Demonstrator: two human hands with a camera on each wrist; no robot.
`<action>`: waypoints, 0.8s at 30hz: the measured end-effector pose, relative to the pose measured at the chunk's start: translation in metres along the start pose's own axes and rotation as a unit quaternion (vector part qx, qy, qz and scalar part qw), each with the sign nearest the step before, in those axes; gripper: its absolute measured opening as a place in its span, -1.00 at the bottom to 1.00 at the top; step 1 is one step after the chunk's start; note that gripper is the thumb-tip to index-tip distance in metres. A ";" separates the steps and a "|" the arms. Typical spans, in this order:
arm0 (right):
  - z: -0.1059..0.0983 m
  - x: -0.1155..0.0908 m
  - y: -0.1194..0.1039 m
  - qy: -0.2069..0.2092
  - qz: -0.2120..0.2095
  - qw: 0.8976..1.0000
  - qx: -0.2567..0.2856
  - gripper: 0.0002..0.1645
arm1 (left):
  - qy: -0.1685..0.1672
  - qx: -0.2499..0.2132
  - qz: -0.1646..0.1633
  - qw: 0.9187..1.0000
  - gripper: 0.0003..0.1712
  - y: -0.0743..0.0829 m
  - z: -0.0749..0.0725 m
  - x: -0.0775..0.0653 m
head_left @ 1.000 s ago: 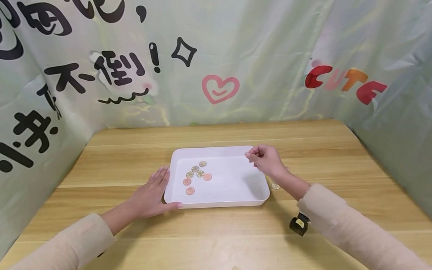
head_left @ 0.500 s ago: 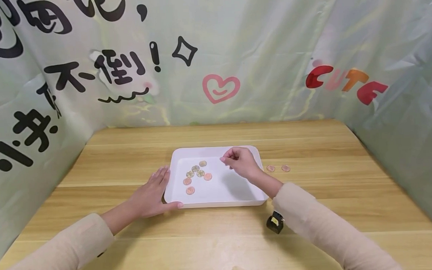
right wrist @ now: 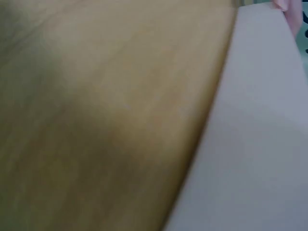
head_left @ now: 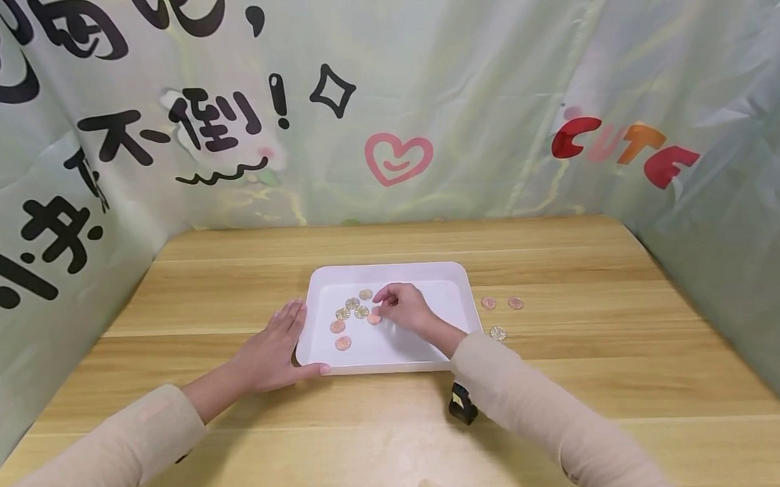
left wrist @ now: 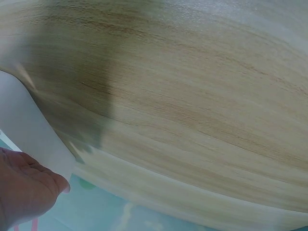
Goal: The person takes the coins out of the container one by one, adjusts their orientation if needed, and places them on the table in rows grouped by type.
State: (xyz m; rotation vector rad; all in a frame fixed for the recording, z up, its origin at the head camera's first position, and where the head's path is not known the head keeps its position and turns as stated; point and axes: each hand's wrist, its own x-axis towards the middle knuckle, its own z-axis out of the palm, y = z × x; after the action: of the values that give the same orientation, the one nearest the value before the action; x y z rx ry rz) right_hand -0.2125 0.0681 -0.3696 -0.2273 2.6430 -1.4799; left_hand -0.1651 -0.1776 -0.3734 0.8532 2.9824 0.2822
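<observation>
A white tray [head_left: 426, 348] lies on the wooden table with several copper- and gold-coloured coins in its left half. My left hand [head_left: 274, 351] rests spread against the tray's left side, its thumb along the front rim; the left wrist view shows part of that hand [left wrist: 29, 190] beside the tray's wall. Over the middle of the tray my right hand [head_left: 405, 307] has bent fingers, with thumb and fingertips close to a copper coin [head_left: 374, 320]. Whether anything sits between those fingertips is too small to tell. Next to it lies a gold coin [head_left: 361, 312].
Right of the tray, on the table [head_left: 627, 378], lie two copper coins, one of them nearer the tray [head_left: 489, 303], and one gold coin [head_left: 498, 333]. A printed cloth [head_left: 476, 126] walls the table's back and sides. In the right wrist view the tray's outer wall [right wrist: 250, 134] shows blurred.
My right hand has moved left and lower, from the tray's back right corner to the coins. The coins right of the tray are now uncovered. My left hand has stayed in place.
</observation>
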 end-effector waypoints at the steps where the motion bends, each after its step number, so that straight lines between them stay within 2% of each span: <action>1: 0.002 0.001 0.001 0.001 0.007 1.000 -0.008 -0.88 | 0.001 -0.001 0.000 1.000 0.20 0.000 0.000 0.000; 6: 0.008 0.003 0.003 0.008 0.048 0.998 -0.030 -0.83 | 0.002 -0.003 -0.001 1.000 0.21 -0.001 0.001 0.000; 10: 0.011 0.006 0.004 0.011 0.063 0.997 -0.032 -0.75 | 0.000 -0.004 -0.005 1.000 0.21 -0.001 0.001 0.000; 17: 0.014 0.009 0.008 -0.009 0.048 0.997 -0.068 -0.76 | 0.000 0.000 -0.004 1.000 0.20 -0.001 0.000 -0.001; 24: 0.015 0.008 0.009 -0.005 0.024 0.994 -0.103 -0.81 | -0.003 -0.003 -0.006 1.000 0.21 0.000 0.000 -0.001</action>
State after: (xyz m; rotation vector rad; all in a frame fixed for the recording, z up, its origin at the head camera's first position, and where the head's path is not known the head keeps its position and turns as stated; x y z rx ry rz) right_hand -0.2188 0.0585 -0.3854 -0.1861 2.7717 -1.1886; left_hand -0.1644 -0.1781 -0.3732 0.8327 2.9786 0.2866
